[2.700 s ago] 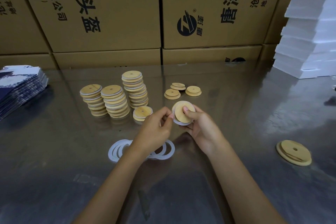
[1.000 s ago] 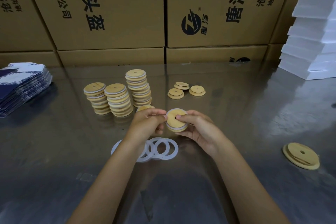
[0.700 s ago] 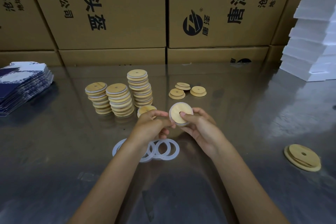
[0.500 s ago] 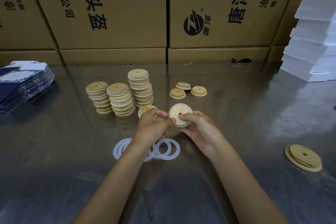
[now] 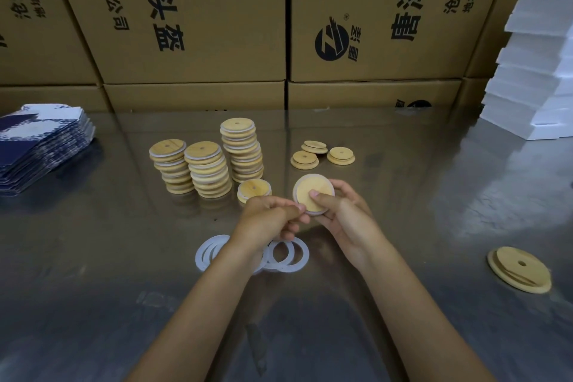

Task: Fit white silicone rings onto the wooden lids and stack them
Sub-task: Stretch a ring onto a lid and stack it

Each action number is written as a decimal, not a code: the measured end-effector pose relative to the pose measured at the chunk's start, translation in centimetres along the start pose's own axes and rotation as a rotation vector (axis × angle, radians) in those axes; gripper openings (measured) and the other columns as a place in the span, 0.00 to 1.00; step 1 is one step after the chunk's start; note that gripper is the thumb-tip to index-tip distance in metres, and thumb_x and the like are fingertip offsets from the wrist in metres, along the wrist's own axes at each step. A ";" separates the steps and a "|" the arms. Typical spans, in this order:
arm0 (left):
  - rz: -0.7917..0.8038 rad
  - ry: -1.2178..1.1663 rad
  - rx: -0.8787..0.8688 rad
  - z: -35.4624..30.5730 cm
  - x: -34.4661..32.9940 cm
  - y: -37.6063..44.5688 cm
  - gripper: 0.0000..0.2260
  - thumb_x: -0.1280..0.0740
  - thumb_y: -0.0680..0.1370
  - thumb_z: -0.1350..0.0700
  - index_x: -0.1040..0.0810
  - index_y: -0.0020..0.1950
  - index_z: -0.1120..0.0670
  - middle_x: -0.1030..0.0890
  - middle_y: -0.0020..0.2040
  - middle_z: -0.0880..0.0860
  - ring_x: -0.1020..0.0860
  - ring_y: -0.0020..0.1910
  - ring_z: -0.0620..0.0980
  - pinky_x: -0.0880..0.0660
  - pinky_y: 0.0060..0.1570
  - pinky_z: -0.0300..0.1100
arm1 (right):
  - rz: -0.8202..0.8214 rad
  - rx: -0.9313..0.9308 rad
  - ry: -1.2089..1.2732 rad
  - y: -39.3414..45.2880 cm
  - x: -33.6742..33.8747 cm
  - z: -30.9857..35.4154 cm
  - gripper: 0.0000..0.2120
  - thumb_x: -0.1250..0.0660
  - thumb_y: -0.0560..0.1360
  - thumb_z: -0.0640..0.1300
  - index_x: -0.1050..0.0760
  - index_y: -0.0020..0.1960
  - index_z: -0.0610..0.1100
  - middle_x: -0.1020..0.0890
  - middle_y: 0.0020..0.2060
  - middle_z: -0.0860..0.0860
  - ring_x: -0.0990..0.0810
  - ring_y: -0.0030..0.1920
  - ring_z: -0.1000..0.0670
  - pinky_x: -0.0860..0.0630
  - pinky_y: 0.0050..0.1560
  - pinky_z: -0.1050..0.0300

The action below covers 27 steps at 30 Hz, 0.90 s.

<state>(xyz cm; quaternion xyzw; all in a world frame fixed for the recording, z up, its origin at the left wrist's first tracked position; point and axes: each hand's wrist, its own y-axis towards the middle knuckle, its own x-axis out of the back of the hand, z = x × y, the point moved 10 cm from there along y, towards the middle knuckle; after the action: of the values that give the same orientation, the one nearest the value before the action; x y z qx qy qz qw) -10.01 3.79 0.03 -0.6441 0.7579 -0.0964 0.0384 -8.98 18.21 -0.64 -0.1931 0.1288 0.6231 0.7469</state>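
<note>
Tilted further up since half a second ago, the lid point(image 5: 313, 192) now shows its flat face toward the camera, white ring point(image 5: 314, 212) showing along its lower edge. Right hand point(image 5: 344, 220) grips it, thumb on the face; left hand point(image 5: 269, 220) pinches its left rim. Three tall stacks point(image 5: 210, 170) stand behind, one short stack point(image 5: 254, 190) beside them, three loose lids point(image 5: 322, 153) beyond, another lid point(image 5: 519, 268) far right. Spare rings point(image 5: 283, 256) overlap on the table point(image 5: 93, 257); their count is unclear.
</note>
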 end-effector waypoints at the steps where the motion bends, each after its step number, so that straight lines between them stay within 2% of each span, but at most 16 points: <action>1: 0.006 -0.008 0.006 0.1 -0.3 -0.1 0.06 0.29 0.77 0.60 0.18 0.50 0.62 0.14 0.41 0.56 0.23 0.31 0.44 0.22 0.35 0.37 | -0.002 -0.002 0.006 0.0 0.0 0.0 0.17 0.29 0.75 0.32 0.27 0.63 0.36 0.17 0.57 0.36 0.15 0.50 0.44 0.18 0.51 0.53; 6: -0.057 0.031 -0.021 -0.1 0.3 0.1 0.05 0.30 0.77 0.59 0.18 0.49 0.60 0.16 0.35 0.51 0.24 0.30 0.43 0.24 0.30 0.36 | -0.024 -0.031 -0.059 0.0 0.5 -0.2 0.20 0.28 0.74 0.33 0.28 0.65 0.37 0.17 0.57 0.36 0.16 0.57 0.38 0.19 0.59 0.47; 9: -0.139 0.075 -0.097 -1.0 1.6 0.3 0.02 0.30 0.76 0.59 0.19 0.46 0.58 0.17 0.33 0.48 0.25 0.32 0.44 0.27 0.29 0.36 | -0.034 -0.032 -0.191 -0.1 0.5 -0.1 0.19 0.26 0.73 0.37 0.26 0.63 0.38 0.15 0.55 0.39 0.16 0.57 0.41 0.18 0.50 0.53; 11: -0.200 0.110 -0.188 -1.9 2.2 0.2 0.02 0.29 0.76 0.59 0.19 0.45 0.57 0.19 0.36 0.48 0.25 0.36 0.45 0.26 0.36 0.40 | -0.045 -0.026 -0.274 -0.1 0.4 0.0 0.17 0.25 0.74 0.40 0.24 0.60 0.40 0.14 0.53 0.41 0.15 0.54 0.44 0.19 0.44 0.56; 14: -0.255 0.160 -0.278 -2.7 2.5 -0.2 0.01 0.31 0.77 0.59 0.21 0.46 0.54 0.20 0.43 0.50 0.22 0.42 0.49 0.22 0.43 0.47 | -0.046 -0.004 -0.376 -0.2 0.0 0.0 0.13 0.26 0.75 0.44 0.22 0.57 0.40 0.14 0.45 0.43 0.17 0.41 0.49 0.20 0.40 0.59; 17: -0.194 0.023 -0.177 -1.7 2.3 0.2 0.05 0.31 0.77 0.62 0.22 0.51 0.54 0.18 0.49 0.57 0.18 0.44 0.53 0.18 0.39 0.45 | -0.017 -0.023 -0.353 -0.3 -0.4 -0.6 0.14 0.29 0.78 0.43 0.23 0.62 0.38 0.14 0.47 0.41 0.17 0.39 0.48 0.17 0.47 0.56; 19: -0.139 -0.110 -0.085 -0.8 2.1 0.4 0.14 0.28 0.74 0.65 0.24 0.57 0.55 0.17 0.49 0.59 0.17 0.40 0.52 0.18 0.41 0.43 | 0.034 -0.057 -0.238 -0.4 -1.0 -1.0 0.16 0.32 0.80 0.39 0.25 0.66 0.35 0.15 0.51 0.38 0.15 0.41 0.47 0.16 0.48 0.55; 21: -0.128 -0.284 -0.032 -0.4 2.3 0.4 0.18 0.27 0.72 0.68 0.26 0.59 0.58 0.17 0.46 0.61 0.18 0.36 0.52 0.18 0.41 0.43 | 0.065 -0.072 -0.165 -0.4 -1.4 -1.0 0.18 0.32 0.80 0.38 0.28 0.68 0.36 0.15 0.52 0.37 0.14 0.43 0.45 0.16 0.47 0.55; 25: -0.260 -0.523 -0.031 0.0 4.5 0.6 0.15 0.30 0.73 0.71 0.26 0.58 0.62 0.19 0.50 0.63 0.20 0.43 0.53 0.18 0.41 0.41 | 0.051 -0.086 -0.172 -0.5 -1.2 -1.1 0.18 0.31 0.79 0.41 0.29 0.67 0.40 0.13 0.48 0.40 0.13 0.41 0.45 0.16 0.44 0.56; 27: -0.317 -0.590 -0.039 0.3 5.6 0.9 0.13 0.31 0.74 0.71 0.26 0.56 0.63 0.19 0.49 0.63 0.19 0.44 0.53 0.18 0.41 0.40 | 0.046 -0.095 -0.163 -0.5 -1.0 -1.1 0.16 0.31 0.79 0.41 0.28 0.66 0.41 0.13 0.46 0.41 0.14 0.40 0.45 0.16 0.43 0.55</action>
<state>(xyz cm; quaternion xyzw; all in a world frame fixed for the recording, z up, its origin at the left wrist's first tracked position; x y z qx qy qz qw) -11.76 -1.65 -0.08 -0.7547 0.6062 0.1041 0.2283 -8.61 16.71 -1.15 -0.1739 0.0423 0.6593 0.7303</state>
